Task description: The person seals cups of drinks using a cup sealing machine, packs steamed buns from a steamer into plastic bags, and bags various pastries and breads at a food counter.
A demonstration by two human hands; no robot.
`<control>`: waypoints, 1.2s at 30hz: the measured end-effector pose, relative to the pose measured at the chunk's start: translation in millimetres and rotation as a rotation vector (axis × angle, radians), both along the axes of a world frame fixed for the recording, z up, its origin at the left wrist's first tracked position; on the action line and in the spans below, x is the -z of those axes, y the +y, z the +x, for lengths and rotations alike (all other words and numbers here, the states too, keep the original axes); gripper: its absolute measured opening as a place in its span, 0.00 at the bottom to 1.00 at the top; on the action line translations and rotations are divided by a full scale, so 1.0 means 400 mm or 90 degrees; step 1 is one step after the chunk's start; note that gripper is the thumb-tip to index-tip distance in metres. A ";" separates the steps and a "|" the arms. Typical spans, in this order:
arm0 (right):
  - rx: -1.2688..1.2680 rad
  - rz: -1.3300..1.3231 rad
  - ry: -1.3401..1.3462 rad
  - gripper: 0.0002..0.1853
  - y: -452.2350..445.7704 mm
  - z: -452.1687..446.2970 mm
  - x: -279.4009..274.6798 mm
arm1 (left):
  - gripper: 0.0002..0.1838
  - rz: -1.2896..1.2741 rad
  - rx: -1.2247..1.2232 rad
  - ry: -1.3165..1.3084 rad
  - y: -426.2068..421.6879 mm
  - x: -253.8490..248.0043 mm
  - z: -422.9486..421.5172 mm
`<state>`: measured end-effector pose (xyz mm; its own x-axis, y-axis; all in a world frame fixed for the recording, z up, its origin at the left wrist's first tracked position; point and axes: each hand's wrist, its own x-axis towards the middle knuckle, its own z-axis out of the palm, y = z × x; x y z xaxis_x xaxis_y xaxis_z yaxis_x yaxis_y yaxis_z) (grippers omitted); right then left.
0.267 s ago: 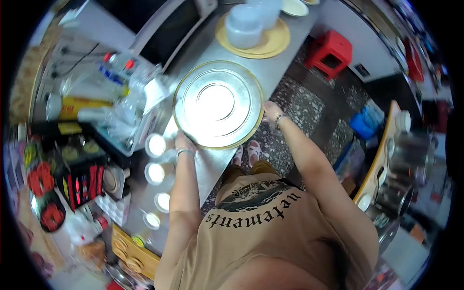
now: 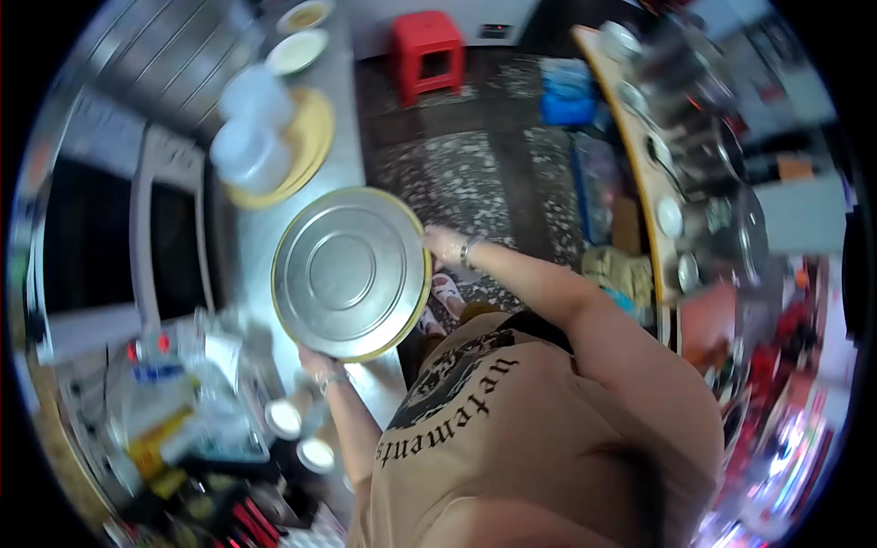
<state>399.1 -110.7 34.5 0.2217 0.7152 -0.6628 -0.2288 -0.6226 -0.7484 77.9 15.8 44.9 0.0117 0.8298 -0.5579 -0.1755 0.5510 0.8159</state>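
Fingers hooked on rim, undersides hidden: left hand point(image 2: 320, 365) at bottom edge, right hand point(image 2: 445, 245) at right edge. I hold the round metal tray point(image 2: 352, 274) between them, centre-left of frame, overlapping the steel counter point(image 2: 242, 265). Left to right: dark-windowed appliance point(image 2: 178, 247), far left; clear containers point(image 2: 248, 155) on yellow plate point(image 2: 315, 137), upper left; lit cups point(image 2: 284, 418), lower left; red stool point(image 2: 427, 35), top centre.

a round, silvery metal tray point(image 2: 352, 274) with concentric raised rings and a thin yellow rim lies roughly flat, ringed face up, partly over the metal counter point(image 2: 331, 163) and partly past its edge, any contact with the counter unclear.
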 end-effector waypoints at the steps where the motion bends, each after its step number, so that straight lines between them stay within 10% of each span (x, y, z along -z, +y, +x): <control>1: -0.023 0.012 -0.118 0.19 -0.048 0.019 -0.010 | 0.22 0.022 0.034 0.080 0.001 -0.030 0.044; 7: 0.336 0.115 -0.095 0.16 -0.394 0.144 -0.156 | 0.23 0.445 0.341 0.345 0.009 -0.090 0.290; 11: 0.371 0.229 -0.263 0.21 -0.642 0.291 -0.359 | 0.27 1.274 0.234 0.667 -0.046 -0.318 0.600; 15: 0.717 0.538 0.307 0.47 -0.976 0.447 -0.582 | 0.26 1.337 0.053 0.563 -0.243 -0.531 0.936; 17: 0.595 0.712 0.239 0.54 -1.167 0.529 -0.603 | 0.24 1.303 0.073 0.467 -0.436 -0.634 1.093; 19: 0.913 0.628 0.382 0.53 -1.330 0.572 -0.648 | 0.18 1.492 -0.067 0.217 -0.603 -0.694 1.237; 21: 0.696 0.747 0.135 0.48 -1.522 0.630 -0.506 | 0.13 1.027 0.674 -0.720 -0.779 -0.758 1.364; 23: 0.856 0.545 0.211 0.39 -1.591 0.501 -0.675 | 0.09 1.144 0.772 -0.651 -0.947 -0.803 1.477; 25: 0.922 0.605 0.088 0.29 -1.707 0.508 -0.546 | 0.11 1.202 0.892 -0.642 -1.111 -0.865 1.574; 28: 1.000 0.637 0.083 0.26 -1.816 0.566 -0.526 | 0.24 0.454 0.986 -0.635 -1.328 -0.850 1.670; 31: 1.095 0.695 -0.120 0.28 -1.898 0.676 -0.594 | 0.25 0.099 0.949 -0.706 -1.402 -0.808 1.802; 36: 1.130 0.633 -0.337 0.27 -1.984 0.915 -0.760 | 0.28 0.074 1.137 -0.457 -1.390 -0.658 2.040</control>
